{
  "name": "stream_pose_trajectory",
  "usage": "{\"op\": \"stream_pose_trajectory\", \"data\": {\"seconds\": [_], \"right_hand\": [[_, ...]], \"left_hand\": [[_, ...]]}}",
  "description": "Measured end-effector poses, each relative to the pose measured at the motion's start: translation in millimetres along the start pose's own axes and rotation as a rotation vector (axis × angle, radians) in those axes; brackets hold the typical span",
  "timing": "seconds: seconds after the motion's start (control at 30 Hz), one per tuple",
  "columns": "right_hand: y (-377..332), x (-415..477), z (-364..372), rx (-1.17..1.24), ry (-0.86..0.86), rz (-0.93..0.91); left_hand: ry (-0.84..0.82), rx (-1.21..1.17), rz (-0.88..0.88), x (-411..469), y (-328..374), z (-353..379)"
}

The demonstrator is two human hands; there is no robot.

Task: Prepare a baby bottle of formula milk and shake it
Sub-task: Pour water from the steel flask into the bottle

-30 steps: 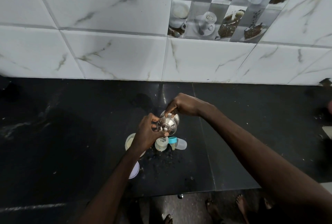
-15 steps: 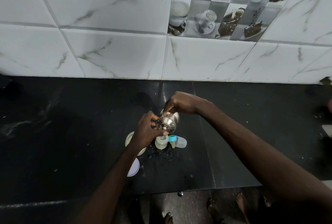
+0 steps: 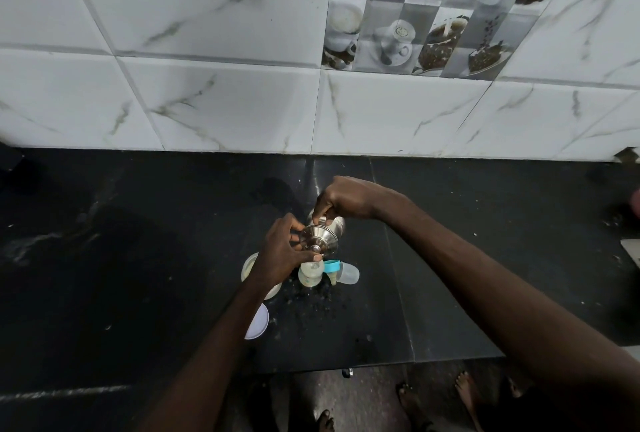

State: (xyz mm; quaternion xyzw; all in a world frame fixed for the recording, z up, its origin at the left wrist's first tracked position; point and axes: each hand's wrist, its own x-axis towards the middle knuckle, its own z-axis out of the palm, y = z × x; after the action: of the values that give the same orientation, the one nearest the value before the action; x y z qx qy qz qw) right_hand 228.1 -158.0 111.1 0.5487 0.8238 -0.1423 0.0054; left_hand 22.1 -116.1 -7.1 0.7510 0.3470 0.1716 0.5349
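A small clear baby bottle (image 3: 310, 274) stands open on the black counter (image 3: 138, 258). My left hand (image 3: 278, 256) holds a steel funnel (image 3: 320, 239) right over the bottle's mouth, thumb near the spout. My right hand (image 3: 348, 197) grips the rim of a steel cup (image 3: 335, 223) tilted against the funnel's wide end. The bottle's teal ring with its teat and clear cap (image 3: 341, 270) lies on its side just right of the bottle. What is inside the cup is hidden.
An open round tub (image 3: 248, 267) of pale powder sits left of the bottle, partly under my left wrist, with its white lid (image 3: 258, 322) lying nearer to me. Dark specks dot the counter near the bottle. A white tiled wall (image 3: 207, 102) backs the counter; bare feet show below its front edge.
Both hands, funnel and cup have shifted very slightly left over the bottle. Nothing was let go or picked up.
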Motion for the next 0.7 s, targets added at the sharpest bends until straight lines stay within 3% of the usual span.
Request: {"op": "stream_pose_trajectory", "data": {"seconds": [0.7], "right_hand": [[-7.2, 0.2, -3.4, -0.011, -0.004, 0.022]], "left_hand": [[0.031, 0.008, 0.004, -1.1, -0.1, 0.0]]}}
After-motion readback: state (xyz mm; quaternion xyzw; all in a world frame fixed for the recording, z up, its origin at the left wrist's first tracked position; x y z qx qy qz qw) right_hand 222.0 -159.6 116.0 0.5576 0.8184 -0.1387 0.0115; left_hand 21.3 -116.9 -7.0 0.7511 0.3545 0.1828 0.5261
